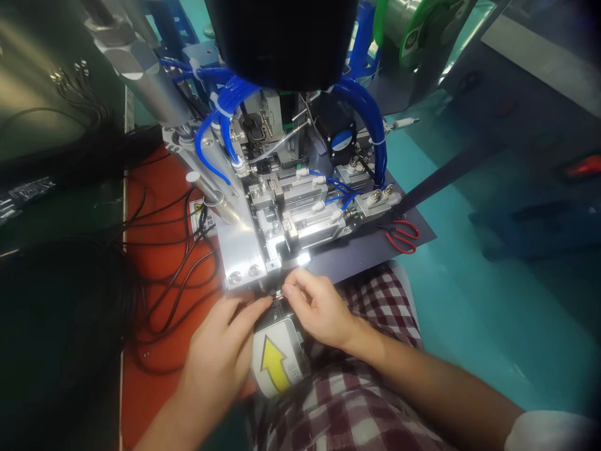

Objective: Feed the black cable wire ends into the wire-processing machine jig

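At the front edge of the machine (244, 250), both my hands meet over a small dark fixture (280, 308). My right hand (322, 308) is closed, thumb and index finger pinched at a tiny shiny metal piece (278, 294); what lies between the fingertips is too small to name. From the other side, my left hand (220, 344) reaches in with bent fingers, its index fingertip at the same piece. Its thumb side is partly hidden, and anything in its grip cannot be made out. Just below the fixture sits a white label with a yellow arrow (275, 363).
Black cables (176, 294) lie looped over the orange mat (164, 388) to the left. Red-handled pliers (404, 237) rest on the dark plate at right. Blue air tubes (375, 119) arch above the metal slides, and a green-rimmed spool (408, 31) stands behind.
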{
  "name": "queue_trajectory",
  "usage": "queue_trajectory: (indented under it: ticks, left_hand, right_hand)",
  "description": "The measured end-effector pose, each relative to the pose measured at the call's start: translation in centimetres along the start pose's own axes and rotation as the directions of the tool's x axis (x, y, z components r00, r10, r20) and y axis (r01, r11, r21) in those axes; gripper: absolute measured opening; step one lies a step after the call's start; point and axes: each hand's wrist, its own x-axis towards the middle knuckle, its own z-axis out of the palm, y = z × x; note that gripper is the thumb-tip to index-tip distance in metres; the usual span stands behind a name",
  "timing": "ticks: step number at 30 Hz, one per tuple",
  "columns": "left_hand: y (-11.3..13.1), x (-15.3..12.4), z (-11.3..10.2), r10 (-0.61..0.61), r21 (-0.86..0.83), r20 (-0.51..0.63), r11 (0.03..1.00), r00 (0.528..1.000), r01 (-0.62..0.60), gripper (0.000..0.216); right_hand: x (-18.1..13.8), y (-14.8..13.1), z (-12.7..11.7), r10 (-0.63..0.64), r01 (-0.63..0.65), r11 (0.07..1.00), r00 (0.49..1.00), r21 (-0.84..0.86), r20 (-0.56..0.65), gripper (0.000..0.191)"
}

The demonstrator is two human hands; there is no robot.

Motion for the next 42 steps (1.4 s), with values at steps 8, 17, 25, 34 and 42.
queue_trajectory:
  ticks: [8,17,25,34,42]
  left_hand:
    - [0.2,0.1,-0.2,0.013,0.024,0.041,1.000,0.999,-0.014,0.026]
    - [0.1,0.0,-0.1,0.021,0.049,0.066,0.998,0.998,-0.024,0.024]
    - [0.3,0.2,-0.4,0.027,0.075,0.059,0.997,0.998,-0.031,0.027]
    - [0.3,0.1,-1.7,-0.126,-0.093,0.116,0.986,0.985,0.137,0.026]
    - [-1.0,-3.3,-3.5,-0.191,0.029,0.027,0.981,0.981,0.190,0.009]
  right_hand:
    - [-0.2,0.5,1.1,0.118,-0.108,0.964,0.993,0.244,-0.026,0.019]
    - [-0.2,0.6,1.0,0.227,-0.232,0.932,0.973,0.279,0.051,0.030]
    - [-0.4,0.9,1.6,0.162,-0.146,0.959,0.986,0.243,-0.045,0.022]
    - [-0.3,1.1,1.9,0.212,-0.200,0.877,0.977,0.438,0.022,0.027]
    - [-0.4,1.2,1.7,0.190,-0.193,0.884,0.981,0.425,0.051,0.028]
